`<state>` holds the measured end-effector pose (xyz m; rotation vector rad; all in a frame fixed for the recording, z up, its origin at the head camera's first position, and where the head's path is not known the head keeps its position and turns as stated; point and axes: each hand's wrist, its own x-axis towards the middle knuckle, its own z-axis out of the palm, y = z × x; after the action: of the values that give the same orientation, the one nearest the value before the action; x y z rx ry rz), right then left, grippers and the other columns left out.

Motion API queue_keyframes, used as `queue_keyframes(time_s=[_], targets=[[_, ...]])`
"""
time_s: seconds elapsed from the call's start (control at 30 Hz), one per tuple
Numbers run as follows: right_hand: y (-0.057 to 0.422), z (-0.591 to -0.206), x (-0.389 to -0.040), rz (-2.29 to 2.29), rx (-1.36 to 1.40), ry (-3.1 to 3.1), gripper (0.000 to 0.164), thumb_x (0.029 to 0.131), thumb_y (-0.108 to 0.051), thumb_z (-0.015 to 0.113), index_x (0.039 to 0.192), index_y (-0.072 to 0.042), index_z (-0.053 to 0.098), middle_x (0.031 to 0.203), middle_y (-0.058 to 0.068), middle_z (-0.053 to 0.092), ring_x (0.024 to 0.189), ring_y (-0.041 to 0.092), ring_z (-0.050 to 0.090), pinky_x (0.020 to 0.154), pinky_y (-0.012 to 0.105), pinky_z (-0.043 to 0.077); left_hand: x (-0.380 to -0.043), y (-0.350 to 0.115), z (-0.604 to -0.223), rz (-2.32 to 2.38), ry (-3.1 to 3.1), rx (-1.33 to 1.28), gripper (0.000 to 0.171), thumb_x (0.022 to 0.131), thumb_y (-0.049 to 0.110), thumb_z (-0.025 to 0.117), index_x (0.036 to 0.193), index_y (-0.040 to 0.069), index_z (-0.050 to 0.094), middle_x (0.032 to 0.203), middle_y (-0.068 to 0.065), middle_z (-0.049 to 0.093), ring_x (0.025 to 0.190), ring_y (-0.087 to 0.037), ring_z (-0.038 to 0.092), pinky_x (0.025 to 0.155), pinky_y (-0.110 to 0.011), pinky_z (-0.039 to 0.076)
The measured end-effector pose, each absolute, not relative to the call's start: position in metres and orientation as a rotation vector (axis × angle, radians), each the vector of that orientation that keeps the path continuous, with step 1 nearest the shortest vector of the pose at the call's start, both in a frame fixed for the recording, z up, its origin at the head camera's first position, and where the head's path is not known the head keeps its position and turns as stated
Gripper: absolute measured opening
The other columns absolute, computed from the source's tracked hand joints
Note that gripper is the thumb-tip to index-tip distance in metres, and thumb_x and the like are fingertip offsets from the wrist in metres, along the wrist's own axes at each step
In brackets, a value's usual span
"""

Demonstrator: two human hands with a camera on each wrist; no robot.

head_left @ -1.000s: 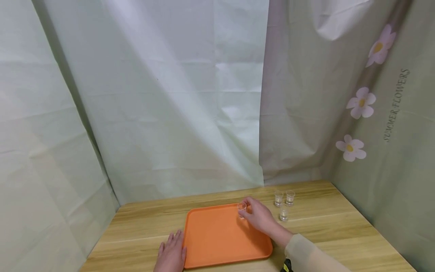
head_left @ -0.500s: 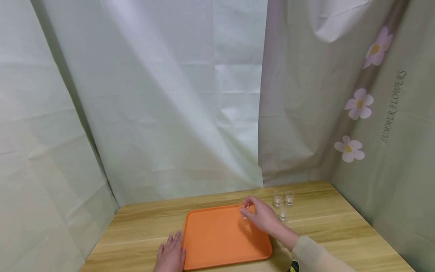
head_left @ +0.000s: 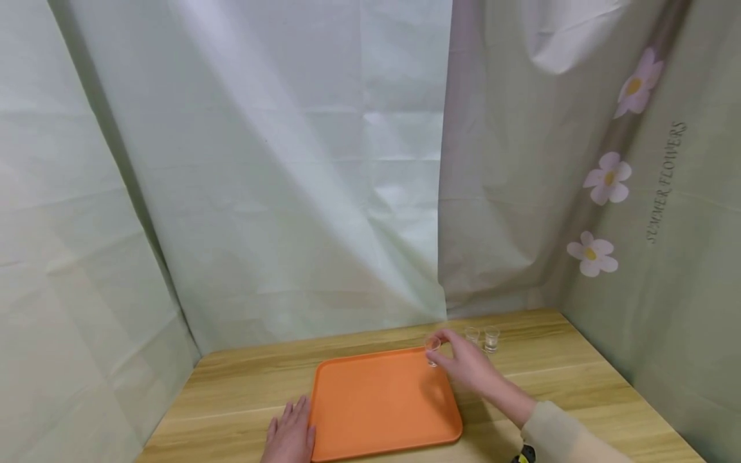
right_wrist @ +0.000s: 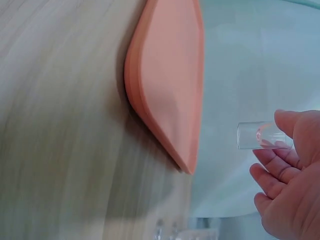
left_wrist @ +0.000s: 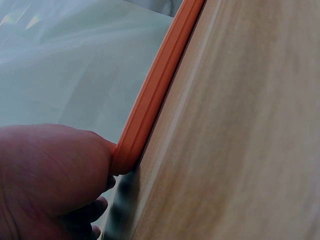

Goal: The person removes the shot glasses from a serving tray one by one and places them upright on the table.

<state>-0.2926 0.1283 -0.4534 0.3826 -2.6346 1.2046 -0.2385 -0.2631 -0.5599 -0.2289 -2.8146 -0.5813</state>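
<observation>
My right hand [head_left: 466,366] pinches a small clear shot glass [head_left: 432,350] between thumb and fingers, over the back right corner of an orange tray [head_left: 376,405]. In the right wrist view the glass [right_wrist: 252,135] is clear of the tray [right_wrist: 172,75], its base pointing away from the palm. My left hand [head_left: 289,434] lies with straight fingers on the table at the tray's left edge. In the left wrist view this hand [left_wrist: 55,170] touches the corner of the tray's rim [left_wrist: 150,90].
Two more shot glasses, a left one [head_left: 472,334] and a right one [head_left: 491,339], stand on the wooden table [head_left: 579,379] behind my right hand. Pale curtains [head_left: 289,193] close off the back and both sides, with printed flowers on the right.
My right hand has moved right with the shot glass, from over the tray toward its back right corner. It now covers the nearest standing glass. The left hand stays put.
</observation>
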Motion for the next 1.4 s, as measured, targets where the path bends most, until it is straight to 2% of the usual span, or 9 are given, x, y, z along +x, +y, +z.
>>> queue_keyframes(time_s=[0.13, 0.3, 0.47, 0.57, 0.63, 0.77, 0.93, 1.17, 1.4], targets=[[0.140, -0.448, -0.291, 1.201, 0.386, -2.640, 0.018, 0.105, -0.029, 0.079, 0.116, -0.018, 0.069, 0.116, -0.004, 0.071, 0.098, 0.017, 0.065, 0.083, 0.041, 0.053, -0.238, -0.261, -0.554, -0.594, -2.857, -0.223, 0.050, 0.103, 0.009, 0.070, 0.147, -0.012, 0.059, 0.154, -0.033, 0.057, 0.145, -0.061, 0.047, 0.115, -0.084, 0.030], [0.157, -0.444, -0.290, 1.166, 0.355, -2.650, 0.024, 0.106, -0.032, 0.078, 0.119, -0.014, 0.069, 0.116, -0.001, 0.071, 0.084, 0.016, 0.058, 0.075, 0.038, 0.050, -0.239, -0.262, -0.555, -0.598, -2.858, -0.225, 0.049, 0.105, 0.010, 0.068, 0.147, -0.012, 0.059, 0.155, -0.033, 0.057, 0.145, -0.061, 0.046, 0.114, -0.084, 0.030], [0.175, -0.441, -0.290, 1.174, 0.348, -2.635, 0.022, 0.107, -0.027, 0.077, 0.120, -0.012, 0.068, 0.113, 0.001, 0.070, 0.074, 0.017, 0.056, 0.070, 0.037, 0.050, -0.244, -0.267, -0.563, -0.573, -2.872, -0.212, 0.050, 0.105, 0.011, 0.068, 0.148, -0.012, 0.059, 0.156, -0.031, 0.057, 0.146, -0.060, 0.046, 0.115, -0.084, 0.029], [0.185, -0.440, -0.290, 1.137, 0.349, -2.620, 0.023, 0.106, -0.024, 0.077, 0.122, -0.010, 0.068, 0.113, 0.002, 0.070, 0.079, 0.015, 0.056, 0.073, 0.037, 0.050, -0.248, -0.269, -0.566, -0.559, -2.883, -0.203, 0.051, 0.103, 0.011, 0.070, 0.149, -0.011, 0.059, 0.156, -0.030, 0.057, 0.147, -0.059, 0.046, 0.115, -0.085, 0.029], [0.191, -0.439, -0.290, 1.127, 0.347, -2.616, 0.025, 0.106, -0.024, 0.078, 0.123, -0.008, 0.067, 0.113, 0.003, 0.069, 0.074, 0.017, 0.053, 0.071, 0.038, 0.049, -0.249, -0.269, -0.566, -0.553, -2.895, -0.202, 0.052, 0.103, 0.012, 0.071, 0.149, -0.010, 0.060, 0.157, -0.030, 0.057, 0.147, -0.059, 0.046, 0.115, -0.085, 0.029], [0.202, -0.438, -0.289, 1.078, 0.339, -2.605, 0.027, 0.106, -0.024, 0.079, 0.123, -0.007, 0.068, 0.110, 0.002, 0.069, 0.083, 0.018, 0.058, 0.076, 0.039, 0.051, -0.249, -0.268, -0.567, -0.555, -2.907, -0.194, 0.052, 0.104, 0.013, 0.071, 0.150, -0.009, 0.060, 0.157, -0.029, 0.057, 0.148, -0.059, 0.046, 0.115, -0.084, 0.029], [0.213, -0.439, -0.288, 1.031, 0.318, -2.598, 0.027, 0.105, -0.025, 0.079, 0.121, -0.007, 0.068, 0.111, 0.003, 0.071, 0.099, 0.026, 0.066, 0.084, 0.046, 0.054, -0.247, -0.267, -0.564, -0.539, -2.890, -0.195, 0.051, 0.103, 0.012, 0.071, 0.148, -0.010, 0.060, 0.156, -0.030, 0.058, 0.146, -0.058, 0.047, 0.115, -0.084, 0.030], [0.228, -0.440, -0.287, 1.014, 0.274, -2.616, 0.030, 0.106, -0.027, 0.078, 0.121, -0.005, 0.066, 0.112, 0.005, 0.070, 0.099, 0.026, 0.065, 0.083, 0.047, 0.054, -0.239, -0.264, -0.562, -0.576, -2.821, -0.214, 0.049, 0.105, 0.012, 0.067, 0.149, -0.010, 0.059, 0.155, -0.030, 0.058, 0.146, -0.058, 0.047, 0.116, -0.082, 0.029], [0.245, -0.445, -0.286, 0.999, 0.217, -2.632, 0.036, 0.106, -0.030, 0.078, 0.124, -0.002, 0.066, 0.115, 0.010, 0.072, 0.107, 0.035, 0.069, 0.088, 0.055, 0.055, -0.239, -0.264, -0.558, -0.540, -2.836, -0.227, 0.051, 0.102, 0.009, 0.071, 0.148, -0.011, 0.060, 0.154, -0.031, 0.058, 0.146, -0.059, 0.047, 0.116, -0.083, 0.030]])
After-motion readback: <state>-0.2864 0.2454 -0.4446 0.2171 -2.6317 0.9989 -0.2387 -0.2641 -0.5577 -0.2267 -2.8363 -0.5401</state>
